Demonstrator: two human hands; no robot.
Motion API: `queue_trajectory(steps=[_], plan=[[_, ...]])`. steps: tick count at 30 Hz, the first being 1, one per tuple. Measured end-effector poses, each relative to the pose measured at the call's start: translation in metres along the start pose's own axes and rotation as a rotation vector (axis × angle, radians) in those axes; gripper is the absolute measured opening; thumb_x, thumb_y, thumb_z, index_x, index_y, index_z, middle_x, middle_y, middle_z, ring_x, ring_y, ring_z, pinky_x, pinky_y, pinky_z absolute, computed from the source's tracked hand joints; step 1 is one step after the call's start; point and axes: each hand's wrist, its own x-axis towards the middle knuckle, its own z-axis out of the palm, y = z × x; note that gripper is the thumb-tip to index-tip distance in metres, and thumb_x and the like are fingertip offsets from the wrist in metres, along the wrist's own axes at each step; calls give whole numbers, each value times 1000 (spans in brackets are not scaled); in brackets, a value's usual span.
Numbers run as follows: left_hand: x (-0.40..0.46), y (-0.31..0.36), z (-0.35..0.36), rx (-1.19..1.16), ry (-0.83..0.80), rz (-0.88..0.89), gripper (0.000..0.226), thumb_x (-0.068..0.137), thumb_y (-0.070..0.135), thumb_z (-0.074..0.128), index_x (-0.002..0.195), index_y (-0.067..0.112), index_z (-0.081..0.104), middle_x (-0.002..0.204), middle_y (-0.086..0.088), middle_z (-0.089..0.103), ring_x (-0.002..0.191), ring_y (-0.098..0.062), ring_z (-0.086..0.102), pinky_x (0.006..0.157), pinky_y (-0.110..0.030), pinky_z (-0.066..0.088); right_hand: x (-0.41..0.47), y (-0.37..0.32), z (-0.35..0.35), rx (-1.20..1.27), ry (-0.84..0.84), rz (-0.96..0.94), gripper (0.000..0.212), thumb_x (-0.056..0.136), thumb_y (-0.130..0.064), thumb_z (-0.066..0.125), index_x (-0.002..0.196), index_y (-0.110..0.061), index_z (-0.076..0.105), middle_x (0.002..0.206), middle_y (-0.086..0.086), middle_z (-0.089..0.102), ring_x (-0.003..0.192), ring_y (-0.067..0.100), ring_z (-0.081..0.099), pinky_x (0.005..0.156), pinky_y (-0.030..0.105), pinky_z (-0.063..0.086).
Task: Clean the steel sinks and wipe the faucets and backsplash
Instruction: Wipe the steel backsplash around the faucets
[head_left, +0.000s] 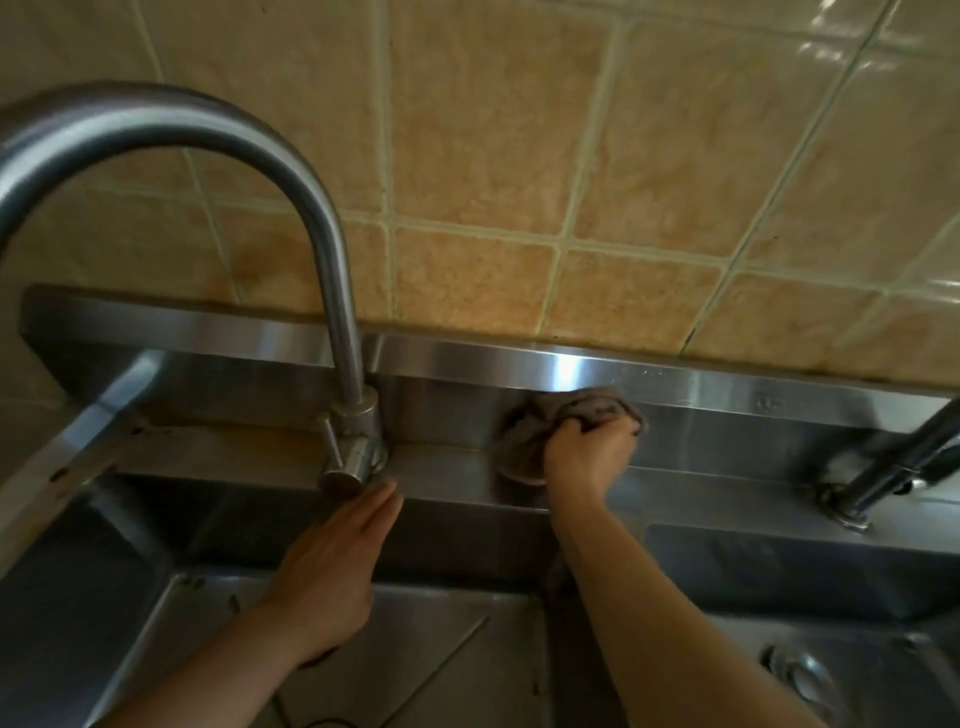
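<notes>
Here a crumpled grey rag (566, 428) is gripped in the right hand (589, 454) and pressed to the steel backsplash (727, 415) for wiping; the left hand (332, 566), fingers straight, is braced below the gooseneck faucet (332, 270), above the left sink (415, 649).

Gooseneck faucet (332, 291) left, second faucet (883, 467) right, cloth (524, 441) between, sinks (441, 623) before, backsplash (519, 182) behind

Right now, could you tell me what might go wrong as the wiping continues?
1. The right hand rubs the cloth on the backsplash; sweeping left, it could knock the faucet.
2. The left hand lies flat by the faucet's lever and might nudge it, starting water.
</notes>
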Motion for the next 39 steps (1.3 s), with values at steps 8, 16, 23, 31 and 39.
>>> queue_trajectory(steps=[8, 16, 23, 31, 39], plan=[[4, 0, -3, -46, -6, 15, 88, 88, 11, 55, 151, 33, -3, 154, 20, -18, 144, -2, -2, 115, -24, 17, 81, -15, -61, -53, 268, -94, 45, 90, -5, 54, 134, -11, 43, 142, 21, 24, 120, 41, 43, 108, 42, 33], [5, -4, 1, -39, -21, 20, 92, 87, 14, 59, 151, 32, -6, 154, 19, -20, 144, -3, -5, 117, -28, 15, 2, 6, 7, -357, -4, -650, 57, 89, -5, 53, 143, -22, 42, 131, 23, 33, 115, 36, 34, 91, 37, 35], [-3, -10, 0, -8, 34, -28, 87, 89, 16, 56, 151, 29, -4, 158, 11, -9, 146, -10, 1, 118, -34, 14, 43, 17, -34, -286, 71, -498, 62, 83, 4, 50, 140, -13, 37, 137, 20, 28, 109, 46, 48, 92, 46, 42], [-23, -35, -1, 42, 62, -19, 81, 92, 18, 54, 152, 25, 0, 159, 7, -7, 146, -11, -5, 117, -33, 8, -35, 10, 43, -407, -148, -354, 35, 94, -5, 46, 124, 0, 30, 150, 30, 14, 109, 55, 48, 87, 51, 44], [-40, -47, -12, 11, 67, 17, 72, 92, 16, 53, 151, 25, 13, 159, 10, -2, 146, -7, -3, 116, -28, 12, -71, 31, 67, -635, -400, -712, 27, 93, -5, 49, 119, -8, 48, 138, 16, 36, 103, 38, 57, 82, 43, 49]])
